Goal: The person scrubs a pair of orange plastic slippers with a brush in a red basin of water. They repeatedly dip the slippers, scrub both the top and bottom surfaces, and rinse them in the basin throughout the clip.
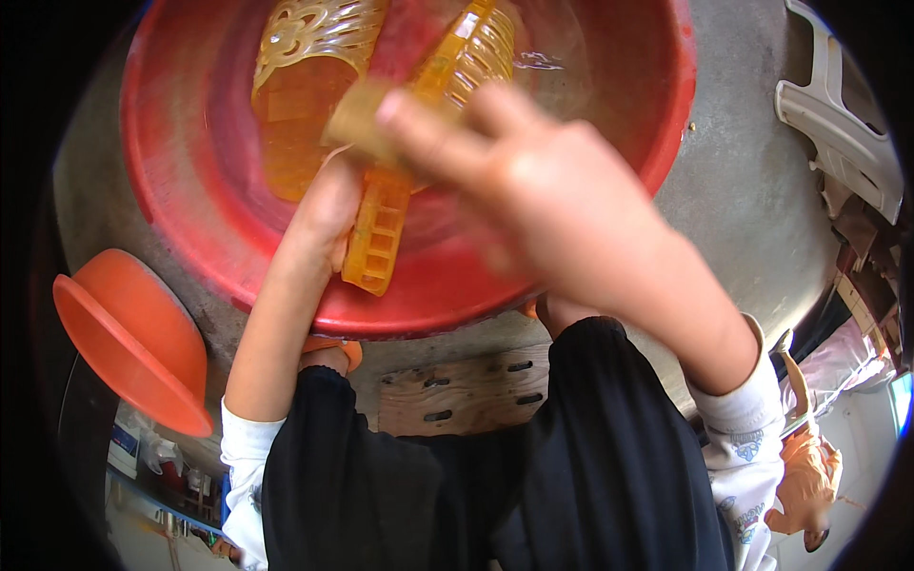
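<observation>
A translucent orange plastic slipper [375, 232] is tilted on its side over the red plastic basin [428, 307]. My left hand [335, 203] grips it near the heel, where hollow squares show along the underside. My right hand [543, 178], blurred by motion, holds a yellowish-brown scrubber [364, 121] against or just above the slipper's sole; whether it is a brush or a pad I cannot tell. To the left, a second orange slipper [293, 135] with a cut-out pattern on its strap lies in the basin, which holds some water [564, 78].
An orange plastic basin [136, 342] leans on its side at the left. At the right edge lies part of a white plastic chair [835, 114]. Below the red basin is a wooden board with slots [464, 392], between my knees. Another person [807, 471] is at the lower right.
</observation>
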`<act>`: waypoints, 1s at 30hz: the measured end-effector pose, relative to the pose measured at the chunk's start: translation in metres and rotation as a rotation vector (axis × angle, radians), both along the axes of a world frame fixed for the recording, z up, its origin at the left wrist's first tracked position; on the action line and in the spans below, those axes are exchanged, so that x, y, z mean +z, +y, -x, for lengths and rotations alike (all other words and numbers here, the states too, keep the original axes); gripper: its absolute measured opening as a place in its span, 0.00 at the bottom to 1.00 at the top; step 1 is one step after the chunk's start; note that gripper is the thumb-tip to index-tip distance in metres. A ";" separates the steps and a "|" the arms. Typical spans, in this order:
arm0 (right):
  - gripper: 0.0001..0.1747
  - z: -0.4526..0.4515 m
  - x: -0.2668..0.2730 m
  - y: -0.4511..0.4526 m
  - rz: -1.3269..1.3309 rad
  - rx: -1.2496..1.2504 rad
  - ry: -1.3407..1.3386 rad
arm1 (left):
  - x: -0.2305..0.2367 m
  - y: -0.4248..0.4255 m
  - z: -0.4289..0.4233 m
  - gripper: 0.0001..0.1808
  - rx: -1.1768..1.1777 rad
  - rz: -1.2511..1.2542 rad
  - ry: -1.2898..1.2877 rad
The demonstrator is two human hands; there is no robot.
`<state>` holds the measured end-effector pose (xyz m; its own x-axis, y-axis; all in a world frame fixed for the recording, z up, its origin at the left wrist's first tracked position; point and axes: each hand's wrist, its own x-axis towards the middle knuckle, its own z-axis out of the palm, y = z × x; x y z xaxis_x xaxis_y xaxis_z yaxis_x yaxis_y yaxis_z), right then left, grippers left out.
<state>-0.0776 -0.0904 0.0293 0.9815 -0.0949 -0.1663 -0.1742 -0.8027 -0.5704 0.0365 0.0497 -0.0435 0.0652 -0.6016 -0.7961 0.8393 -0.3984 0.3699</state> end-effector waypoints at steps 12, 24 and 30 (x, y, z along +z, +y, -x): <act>0.29 0.001 -0.001 0.002 0.129 0.053 0.022 | -0.008 0.006 -0.006 0.16 0.051 -0.187 0.042; 0.28 0.015 0.016 0.035 0.048 0.107 0.002 | -0.017 0.020 -0.012 0.16 0.132 0.201 0.194; 0.30 0.021 -0.008 0.029 0.160 0.111 -0.136 | -0.009 0.008 -0.011 0.17 0.156 0.125 0.210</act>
<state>-0.0982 -0.0617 0.0214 0.9997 0.0003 -0.0233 -0.0101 -0.8948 -0.4464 0.0480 0.0577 -0.0528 0.0063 -0.6917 -0.7221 0.9504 -0.2203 0.2193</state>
